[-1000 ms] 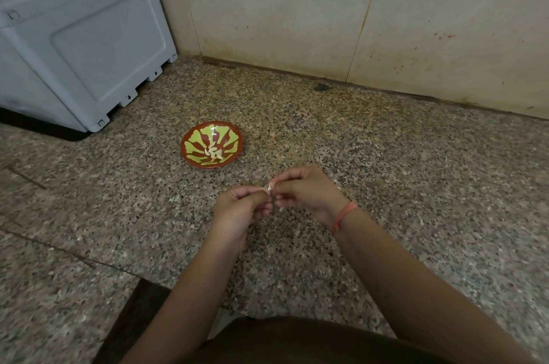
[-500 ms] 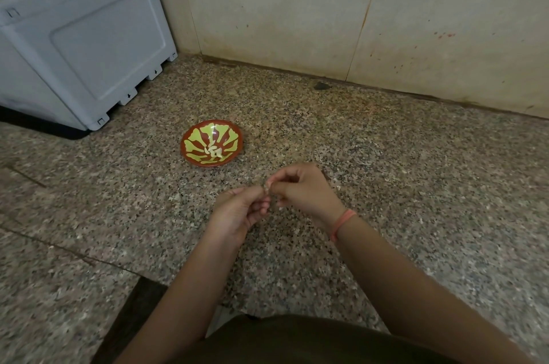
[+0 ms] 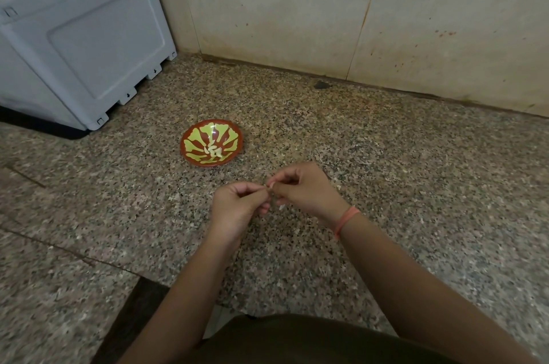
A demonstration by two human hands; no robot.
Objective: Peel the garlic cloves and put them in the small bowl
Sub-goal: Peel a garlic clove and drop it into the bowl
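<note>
Speckled granite table (image 3: 416,185) meets a stained beige wall (image 3: 297,13). Bowl (image 3: 211,143) at eleven o'clock of both hands (image 3: 234,209) (image 3: 306,191), whose fingers pinch one clove (image 3: 271,185) together.

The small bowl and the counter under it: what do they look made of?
Small bowl: probably glazed ceramic or painted clay, given the glossy red-brown and yellow-green pattern with highlights. Counter: speckled polished stone, likely granite, with visible slab joints.
</note>
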